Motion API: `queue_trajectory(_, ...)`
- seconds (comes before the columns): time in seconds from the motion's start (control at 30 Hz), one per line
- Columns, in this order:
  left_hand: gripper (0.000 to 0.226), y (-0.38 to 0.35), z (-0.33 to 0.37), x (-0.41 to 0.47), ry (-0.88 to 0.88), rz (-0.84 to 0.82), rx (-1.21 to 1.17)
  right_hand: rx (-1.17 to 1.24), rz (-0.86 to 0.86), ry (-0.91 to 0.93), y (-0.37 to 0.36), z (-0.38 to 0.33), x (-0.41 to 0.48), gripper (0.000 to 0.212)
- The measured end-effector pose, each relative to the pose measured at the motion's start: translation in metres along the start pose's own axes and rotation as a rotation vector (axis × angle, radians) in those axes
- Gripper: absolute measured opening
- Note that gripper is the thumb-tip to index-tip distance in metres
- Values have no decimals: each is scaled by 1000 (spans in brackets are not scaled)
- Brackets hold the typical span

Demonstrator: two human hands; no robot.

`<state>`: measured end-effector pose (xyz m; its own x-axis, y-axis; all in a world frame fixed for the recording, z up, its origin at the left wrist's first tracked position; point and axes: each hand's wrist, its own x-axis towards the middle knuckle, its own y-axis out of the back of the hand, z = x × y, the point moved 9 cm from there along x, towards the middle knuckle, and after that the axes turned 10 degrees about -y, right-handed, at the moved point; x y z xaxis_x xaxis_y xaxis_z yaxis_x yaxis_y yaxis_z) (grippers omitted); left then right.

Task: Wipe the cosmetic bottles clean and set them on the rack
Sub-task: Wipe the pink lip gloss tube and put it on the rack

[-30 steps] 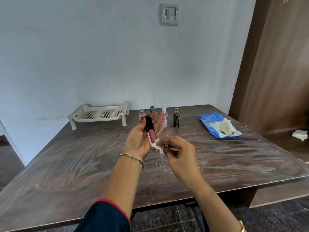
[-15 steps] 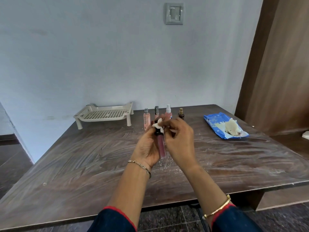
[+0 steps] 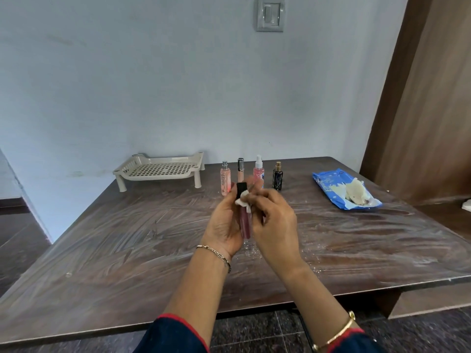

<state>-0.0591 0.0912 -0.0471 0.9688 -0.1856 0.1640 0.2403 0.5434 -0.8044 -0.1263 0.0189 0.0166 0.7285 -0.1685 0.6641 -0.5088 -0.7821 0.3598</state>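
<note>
Standing cap-up in left hand (image 3: 223, 225) — lip gloss tube (image 3: 245, 222), right hand (image 3: 276, 225) pinching wipe (image 3: 242, 202).

A pale blue-grey wall (image 3: 127, 85) fills the back, with a grey switch plate (image 3: 270, 14) set high on it. A dark wood-grain table (image 3: 114, 238) (its top streaked with whitish smears) stands against the wall. Brown wooden panelling (image 3: 428, 110) rises at right; dark speckled floor tiles (image 3: 254, 332) show below.
</note>
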Motion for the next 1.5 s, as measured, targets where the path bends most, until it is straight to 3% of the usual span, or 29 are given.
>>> queue_trajectory(0.23, 40, 0, -3, -14, 37, 6, -54, 46, -44, -55, -12, -8, 24, 28)
queue_trajectory(0.5, 43, 22, 15, -6, -178, 201, -161, 28, -171, -81, -23, 4, -23, 35)
queue_trajectory(0.73, 39, 38, 43, -9, -398, 355, -234, 58, -167, -126, -16, 18, -41, 30)
queue_trajectory(0.83, 41, 35, 51, -10, -455, 371, -226, 283, -171, -413, -20, 39, -47, 31)
queue_trajectory(0.93, 43, 28, 52, -11, -489, 329, -160, 919, -220, -878, -44, 60, -63, 20)
queue_trajectory(1.0, 45, 23, 53, -13, -516, 287, -84, 1148, -231, -1045, -56, 62, -70, 16)
queue_trajectory(1.3, 47, -2, 42, -27, -573, 168, 237, 1223, -90, -1222, -57, 77, -77, 11)
queue_trajectory(1.5, 30, -3, 26, -29, -409, 137, 370, 1149, -49, -1164, -47, 82, -69, 12)
